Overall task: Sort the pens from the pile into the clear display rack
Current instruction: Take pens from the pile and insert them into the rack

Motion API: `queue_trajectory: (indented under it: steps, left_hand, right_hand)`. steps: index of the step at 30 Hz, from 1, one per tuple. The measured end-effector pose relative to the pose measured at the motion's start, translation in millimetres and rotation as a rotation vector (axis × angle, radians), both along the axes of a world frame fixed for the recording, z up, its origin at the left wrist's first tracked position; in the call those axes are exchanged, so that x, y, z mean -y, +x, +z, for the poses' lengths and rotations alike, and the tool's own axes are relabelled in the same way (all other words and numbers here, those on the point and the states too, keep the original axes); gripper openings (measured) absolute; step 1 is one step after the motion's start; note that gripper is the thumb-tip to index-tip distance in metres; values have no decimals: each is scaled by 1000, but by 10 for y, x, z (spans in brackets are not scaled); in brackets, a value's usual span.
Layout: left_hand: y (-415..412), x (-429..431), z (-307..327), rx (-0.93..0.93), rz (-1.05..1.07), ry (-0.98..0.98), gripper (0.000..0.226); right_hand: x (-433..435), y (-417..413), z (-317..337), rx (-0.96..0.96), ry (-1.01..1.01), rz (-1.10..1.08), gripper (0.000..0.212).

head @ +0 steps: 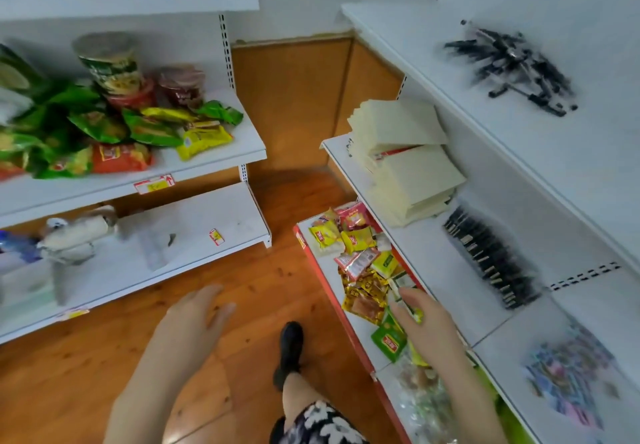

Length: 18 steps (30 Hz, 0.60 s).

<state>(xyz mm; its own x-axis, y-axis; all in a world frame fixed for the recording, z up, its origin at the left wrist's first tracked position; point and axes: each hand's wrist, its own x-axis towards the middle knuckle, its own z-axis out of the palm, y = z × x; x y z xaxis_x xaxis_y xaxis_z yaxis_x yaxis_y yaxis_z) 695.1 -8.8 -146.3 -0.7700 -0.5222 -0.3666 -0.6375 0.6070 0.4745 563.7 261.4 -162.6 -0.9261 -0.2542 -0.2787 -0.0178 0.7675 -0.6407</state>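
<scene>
A loose pile of black pens (pixel 516 65) lies on the upper white shelf (pixel 433 45) at the right. One shelf lower, a row of black pens (pixel 488 256) stands packed side by side in what looks like a clear rack, blurred. My left hand (pixel 197 312) hangs over the wooden floor with fingers relaxed and holds nothing. My right hand (pixel 420 315) reaches forward above the snack packets on the lowest right shelf, fingers straight, empty. Both hands are far below the pen pile.
Stacked cream paper pads (pixel 405 152) sit on the middle right shelf. Snack packets (pixel 363 263) cover the red-edged bottom shelf. Colourful items (pixel 568 377) lie near the right. The left shelving (pixel 214 156) holds chip bags and cup noodles. My black shoe (pixel 289 350) stands on the wooden floor.
</scene>
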Motion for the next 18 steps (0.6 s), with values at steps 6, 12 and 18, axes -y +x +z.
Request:
queue_trajectory:
  steps: [6, 12, 18]
  left_hand:
    - [-645, 526, -118, -15, 47, -53, 47]
    - [-1694, 1144, 46, -109, -34, -156, 43]
    - [-2562, 1368, 236, -199, -188, -186, 43]
  right_hand:
    - [674, -802, -85, 13, -43, 11, 26]
    - [1298, -1694, 37, -26, -129, -15, 27]
    - [1695, -2327, 264, -120, -162, 17, 19]
